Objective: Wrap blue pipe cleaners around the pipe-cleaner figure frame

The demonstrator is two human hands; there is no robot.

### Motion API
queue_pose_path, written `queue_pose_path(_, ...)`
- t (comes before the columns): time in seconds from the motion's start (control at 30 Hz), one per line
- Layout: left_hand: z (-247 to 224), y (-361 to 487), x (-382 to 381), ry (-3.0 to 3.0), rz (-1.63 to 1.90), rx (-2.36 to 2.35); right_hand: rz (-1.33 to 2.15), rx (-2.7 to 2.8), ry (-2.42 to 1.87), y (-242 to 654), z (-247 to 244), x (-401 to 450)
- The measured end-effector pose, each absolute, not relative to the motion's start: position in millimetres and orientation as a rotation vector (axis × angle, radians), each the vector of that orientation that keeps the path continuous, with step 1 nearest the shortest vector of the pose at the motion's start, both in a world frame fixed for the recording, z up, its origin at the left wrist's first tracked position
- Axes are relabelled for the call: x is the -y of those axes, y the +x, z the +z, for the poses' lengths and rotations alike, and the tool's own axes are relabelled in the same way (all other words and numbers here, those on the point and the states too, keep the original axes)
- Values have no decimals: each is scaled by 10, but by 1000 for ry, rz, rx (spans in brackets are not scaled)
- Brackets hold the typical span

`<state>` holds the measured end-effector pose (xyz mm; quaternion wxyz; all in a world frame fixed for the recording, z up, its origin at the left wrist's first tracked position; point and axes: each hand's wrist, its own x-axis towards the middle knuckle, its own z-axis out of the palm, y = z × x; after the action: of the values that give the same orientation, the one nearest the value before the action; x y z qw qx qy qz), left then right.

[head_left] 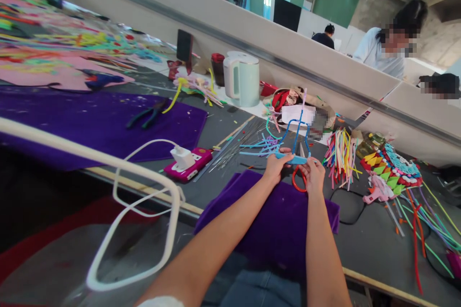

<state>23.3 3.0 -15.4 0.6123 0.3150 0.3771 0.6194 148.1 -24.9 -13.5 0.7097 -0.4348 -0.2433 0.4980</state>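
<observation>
A light-blue pipe-cleaner strip [296,159] is stretched level between my two hands. My left hand [278,167] pinches its left end, and my right hand [312,172] grips the right end. Just beyond it, a darker blue fork-shaped pipe-cleaner frame [297,130] stands up; whether it is joined to the strip I cannot tell. Red-handled scissors [298,181] lie beside my right hand, partly covered by it and the strip. Loose light-blue pipe cleaners [255,146] spread left of my left hand. A folded purple cloth [270,220] lies under my forearms.
A magenta power strip [190,165] with a white plug sits at left, near a white tubular frame [173,220]. Pliers [147,114] rest on another purple cloth [108,120]. A kettle [248,81] stands behind. Bundled pipe cleaners [342,158] and a pink glue gun [378,189] lie right.
</observation>
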Motion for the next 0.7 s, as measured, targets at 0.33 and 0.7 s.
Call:
queue_pose_path(0.33, -153, 272, -34, 717, 1548, -925, 952, 588, -1021, 1401, -137, 230)
queue_pose_path(0.7, -56, 274, 49, 681, 1416, -744, 1172, 644, -890, 1233, -48, 304)
